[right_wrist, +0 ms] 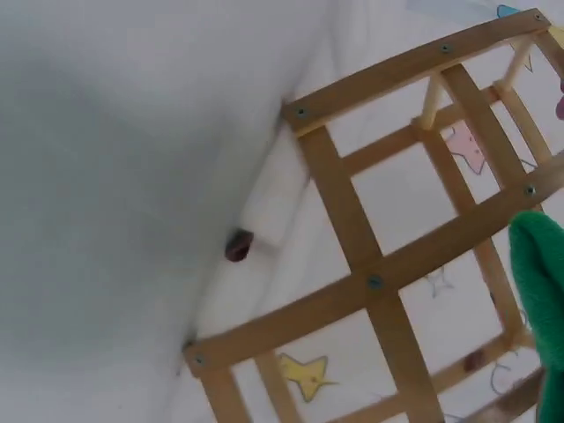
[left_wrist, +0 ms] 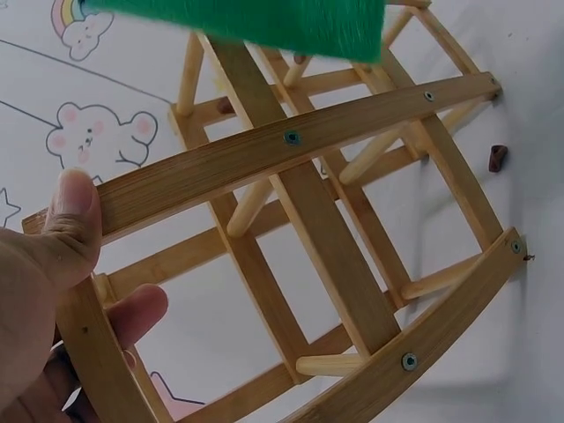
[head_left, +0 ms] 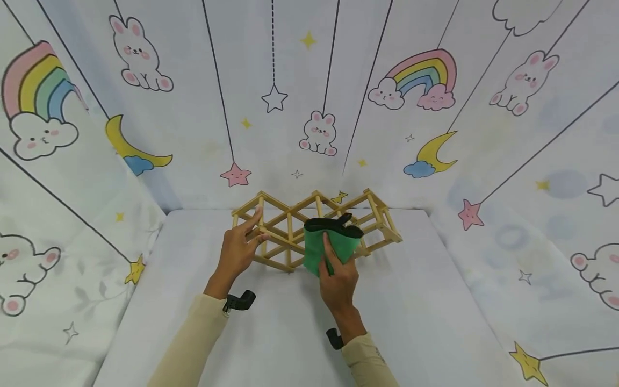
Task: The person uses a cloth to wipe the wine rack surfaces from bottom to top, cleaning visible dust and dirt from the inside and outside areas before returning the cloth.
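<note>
A wooden lattice rack, made of crossed slats joined by round dowels, stands on the white surface near the back wall. My left hand grips its left end. In the left wrist view the thumb lies on one slat and fingers come round behind. My right hand holds a folded green cloth with a dark upper edge in front of the rack's middle, index finger laid along it. In the right wrist view only part of the cloth shows, at the right edge, and the hand itself is out of sight.
White sheeting covers the work surface. Behind and at both sides rise walls printed with rabbits, stars, moons and rainbows. A small dark brown piece lies by the rack. Dark wrist-camera mounts sit on both wrists.
</note>
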`<state>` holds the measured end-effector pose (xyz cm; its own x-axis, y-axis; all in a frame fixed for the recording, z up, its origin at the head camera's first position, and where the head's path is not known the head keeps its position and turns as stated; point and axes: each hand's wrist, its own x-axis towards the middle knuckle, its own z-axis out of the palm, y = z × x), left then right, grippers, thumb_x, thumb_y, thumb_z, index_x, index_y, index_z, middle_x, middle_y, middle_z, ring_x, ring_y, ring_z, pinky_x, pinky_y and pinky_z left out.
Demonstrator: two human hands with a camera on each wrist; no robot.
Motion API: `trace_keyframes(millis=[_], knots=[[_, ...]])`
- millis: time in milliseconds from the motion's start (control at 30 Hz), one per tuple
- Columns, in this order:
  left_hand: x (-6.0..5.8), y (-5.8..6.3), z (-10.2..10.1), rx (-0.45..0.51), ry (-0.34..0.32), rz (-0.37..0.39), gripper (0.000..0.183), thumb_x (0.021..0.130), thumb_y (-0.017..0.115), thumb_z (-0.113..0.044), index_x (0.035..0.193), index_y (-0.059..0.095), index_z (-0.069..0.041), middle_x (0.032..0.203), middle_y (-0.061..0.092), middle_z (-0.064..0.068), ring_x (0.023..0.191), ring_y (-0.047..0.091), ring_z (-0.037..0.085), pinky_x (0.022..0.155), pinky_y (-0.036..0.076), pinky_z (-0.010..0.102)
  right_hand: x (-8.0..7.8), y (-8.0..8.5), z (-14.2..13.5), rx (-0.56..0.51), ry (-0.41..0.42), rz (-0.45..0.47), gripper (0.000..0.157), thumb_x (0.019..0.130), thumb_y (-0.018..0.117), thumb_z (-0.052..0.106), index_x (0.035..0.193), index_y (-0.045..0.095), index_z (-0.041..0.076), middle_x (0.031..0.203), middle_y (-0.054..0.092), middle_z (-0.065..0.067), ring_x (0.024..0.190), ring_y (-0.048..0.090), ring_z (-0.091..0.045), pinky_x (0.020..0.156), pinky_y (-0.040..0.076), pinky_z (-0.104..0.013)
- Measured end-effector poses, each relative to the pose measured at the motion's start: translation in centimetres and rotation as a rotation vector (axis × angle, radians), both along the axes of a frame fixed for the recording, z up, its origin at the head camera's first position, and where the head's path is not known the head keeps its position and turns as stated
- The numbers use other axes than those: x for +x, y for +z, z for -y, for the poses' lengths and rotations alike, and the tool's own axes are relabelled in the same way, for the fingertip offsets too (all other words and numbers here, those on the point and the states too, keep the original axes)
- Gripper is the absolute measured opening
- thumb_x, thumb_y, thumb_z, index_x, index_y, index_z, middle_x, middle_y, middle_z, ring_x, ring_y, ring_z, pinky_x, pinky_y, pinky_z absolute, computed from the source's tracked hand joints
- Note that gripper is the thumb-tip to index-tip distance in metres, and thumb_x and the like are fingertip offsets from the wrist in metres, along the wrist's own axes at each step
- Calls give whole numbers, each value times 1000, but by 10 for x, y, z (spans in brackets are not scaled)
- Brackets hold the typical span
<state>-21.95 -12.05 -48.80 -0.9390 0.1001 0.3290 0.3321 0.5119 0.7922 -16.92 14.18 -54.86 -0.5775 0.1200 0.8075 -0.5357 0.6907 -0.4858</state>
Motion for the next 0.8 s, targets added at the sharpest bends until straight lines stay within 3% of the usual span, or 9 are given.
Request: trace_keyframes(millis=[67,167,300,400,467,533,600,700,800], knots=[[-1,0,0,-10,-11,0,71,96,77,-23,161,47,-17,163,48,6,136,62,40,107,54,54,-3,-1,4,7,-62,35,60,92,71,-5,147,66,17,139,62,-26,104,69,-32,74,62,-45],[-2,0,2,-30,-44,8,72,97,76,-25,161,46,-16,161,51,10,134,63,41,105,56,53,2,-14,3,-27,-163,130,62,87,74,-6,142,70,21,135,65,-26,101,72,-36,71,61,-52],[-4,11,18,-50,-112,53,62,103,71,-31,160,50,-17,153,61,15,130,67,43,106,54,59,13,-26,-2,-64,-146,180,63,84,77,-4,141,72,24,136,67,-23,110,72,-36,80,62,-51],[-15,25,32,-27,-112,32,53,104,71,-32,152,60,-14,141,71,15,128,69,40,108,52,60,14,-19,4,-94,-38,91,60,86,81,-4,140,72,19,136,67,-23,115,71,-36,93,61,-31],[-28,31,38,4,-91,7,47,102,75,-28,146,66,-12,133,75,15,130,66,39,110,50,61,11,-12,14,-116,15,9,58,85,84,-6,139,72,13,136,67,-24,118,70,-37,100,58,-24],[-42,35,41,12,-89,4,47,99,78,-25,144,68,-12,139,72,15,137,59,39,112,47,62,8,-8,23,-137,38,-81,57,82,86,-8,136,73,6,134,67,-27,120,70,-37,106,52,-17],[-54,37,42,-3,-132,45,50,99,79,-26,146,66,-14,150,63,16,145,48,41,114,42,67,7,-8,31,-144,45,-180,58,76,87,-13,131,74,-1,131,67,-30,121,70,-36,105,54,-21],[-67,36,44,-30,-262,144,55,100,77,-26,151,62,-14,167,44,16,157,33,43,120,32,72,6,-10,40,-131,49,-321,59,69,87,-18,126,74,-9,128,65,-36,125,69,-33,107,54,-24],[-74,34,48,-17,-359,242,56,102,75,-26,154,58,-15,173,36,12,162,27,40,125,23,71,2,-7,46,-145,54,-367,58,70,84,-21,126,73,-12,134,61,-40,130,66,-38,109,54,-32]])
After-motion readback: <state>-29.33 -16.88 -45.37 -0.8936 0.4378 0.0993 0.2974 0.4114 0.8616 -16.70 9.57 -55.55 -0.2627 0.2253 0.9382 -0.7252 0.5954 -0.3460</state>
